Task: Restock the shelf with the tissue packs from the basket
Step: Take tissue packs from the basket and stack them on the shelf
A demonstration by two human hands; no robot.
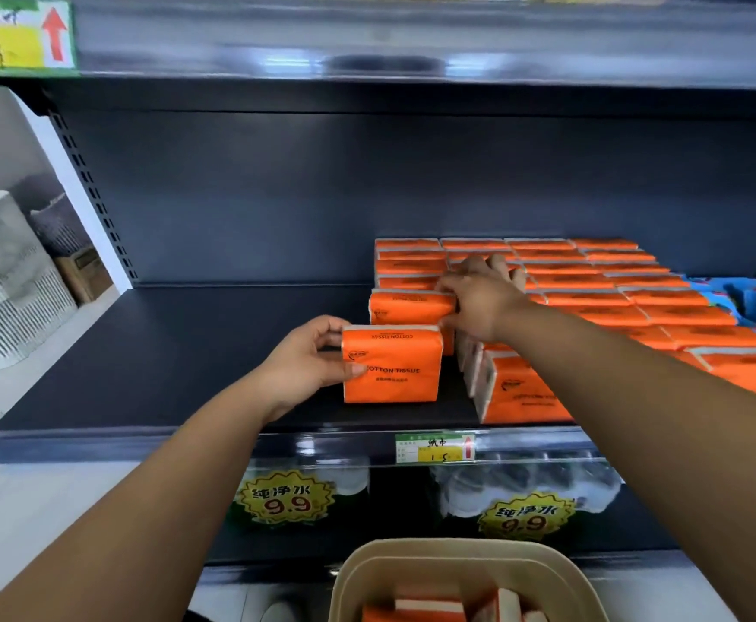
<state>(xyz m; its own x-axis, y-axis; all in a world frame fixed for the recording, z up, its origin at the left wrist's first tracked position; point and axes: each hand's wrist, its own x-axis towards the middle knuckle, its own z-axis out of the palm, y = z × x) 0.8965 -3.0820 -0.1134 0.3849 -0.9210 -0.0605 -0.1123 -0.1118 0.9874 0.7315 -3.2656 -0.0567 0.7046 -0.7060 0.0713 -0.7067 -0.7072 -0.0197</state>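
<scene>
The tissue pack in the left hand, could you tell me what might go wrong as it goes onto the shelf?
1. The left hand grips the tissue pack only by its left edge, so it might tip over when released.
2. The right hand presses on the stacked packs just behind; a nudge could perhaps push them out of line.

Even indoor light, glare on the upper shelf edge (380,60), wide-angle bending, soft corners.
</scene>
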